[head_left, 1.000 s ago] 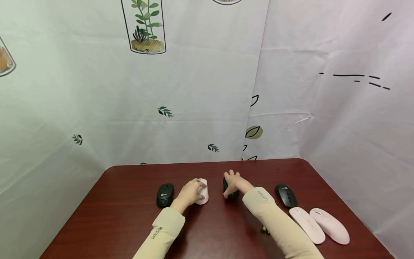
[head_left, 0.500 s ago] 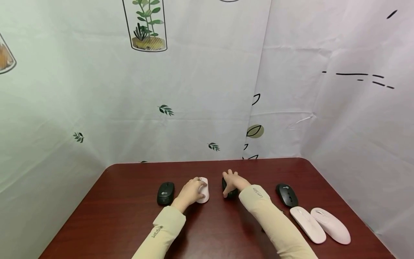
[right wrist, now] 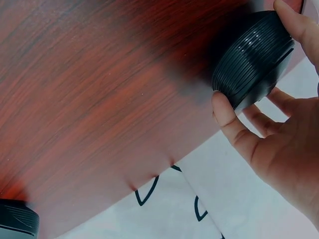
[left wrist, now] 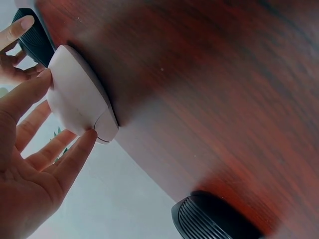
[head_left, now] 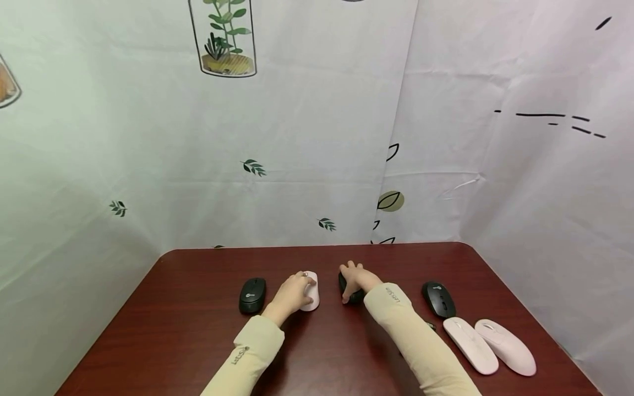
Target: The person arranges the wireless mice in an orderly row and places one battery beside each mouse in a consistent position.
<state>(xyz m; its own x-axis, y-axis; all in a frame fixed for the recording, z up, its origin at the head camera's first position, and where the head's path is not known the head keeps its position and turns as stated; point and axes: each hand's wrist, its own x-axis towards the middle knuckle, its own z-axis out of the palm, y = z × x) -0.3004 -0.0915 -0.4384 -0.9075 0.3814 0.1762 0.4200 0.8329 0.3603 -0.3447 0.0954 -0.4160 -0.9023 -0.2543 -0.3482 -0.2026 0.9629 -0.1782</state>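
Near the middle of the table, my left hand (head_left: 291, 294) holds a white computer mouse (head_left: 312, 291) by its sides. Thumb and fingertips touch this white mouse (left wrist: 77, 97) in the left wrist view, where it lies on the table. To its right, my right hand (head_left: 358, 278) grips a black computer mouse (head_left: 354, 297), partly covered by the fingers. The right wrist view shows ribbed sides on that black mouse (right wrist: 251, 62), with the thumb and a finger at its edges. A second black mouse (head_left: 252, 296) lies left of my left hand, apart from it.
On the right lie another black mouse (head_left: 438, 300) and two white mice, one slim (head_left: 470, 345) and one wider (head_left: 506, 347), side by side. A small object (head_left: 432, 325) shows partly behind my right sleeve. A printed cloth (head_left: 297, 137) hangs behind the dark red table (head_left: 163, 330).
Both hands stay on their mice with hardly any movement. My right forearm has shifted slightly left, covering one small object below it and uncovering part of another. The head view has shifted a little.
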